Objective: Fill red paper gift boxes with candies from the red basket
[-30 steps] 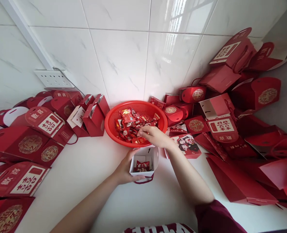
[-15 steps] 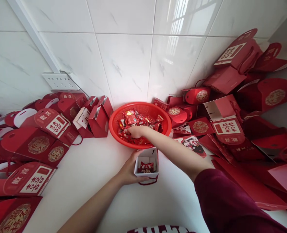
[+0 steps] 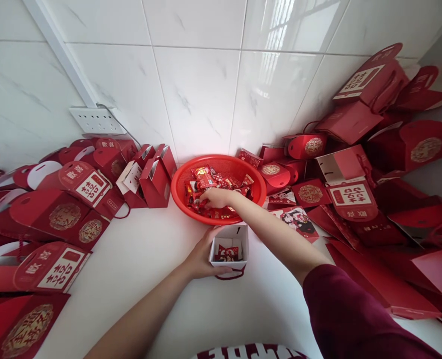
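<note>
My left hand (image 3: 201,257) is closed round the left side of a small open gift box (image 3: 212,259), white inside, with a dark red cord at its front. A few red-wrapped candies (image 3: 228,253) lie in the bottom of the box. Just beyond it stands a red plastic basket (image 3: 258,199) with many wrapped candies (image 3: 204,180) inside. My right hand (image 3: 218,197) reaches into the basket, its fingers bent and closed at a red-wrapped candy (image 3: 203,203). Part of the fingertips is hidden among the candies.
Red gift boxes (image 3: 41,214) crowd the left of the white table (image 3: 138,249). More red boxes (image 3: 351,199) are heaped along the right side. A tiled wall (image 3: 198,99) rises behind the basket, with a power strip (image 3: 97,121) and its cable at the left.
The view has shifted slightly, so everything sits a little further right and higher. My right hand has moved slightly within the basket; my left hand still holds the box.
</note>
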